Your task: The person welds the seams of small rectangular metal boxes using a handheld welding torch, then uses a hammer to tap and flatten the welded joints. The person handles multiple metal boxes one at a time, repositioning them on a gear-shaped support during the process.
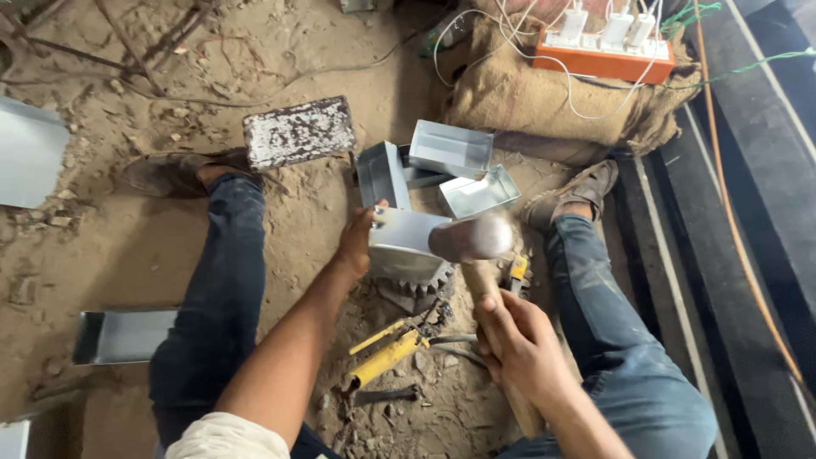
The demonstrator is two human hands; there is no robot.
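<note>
Head view: dirt floor (102, 255) strewn with sheet-metal pieces, seen between the person's outstretched legs. Left hand (357, 242) curled around the edge of a folded sheet-metal box (406, 242), holding it upon a toothed gear wheel (425, 285). Right hand (514, 340), just right of the box and nearer the camera, wrapped tight around the wooden handle of a mallet (472, 240), whose blurred head lies over the box. Yellow tool (382, 357) below the box; orange power strip (608, 55) well beyond it

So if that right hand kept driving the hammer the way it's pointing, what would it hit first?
Most likely the sheet-metal piece that the left hand steadies on the toothed wheel. The right hand grips the hammer, whose blurred head sits right over it; depth is unclear.
</note>
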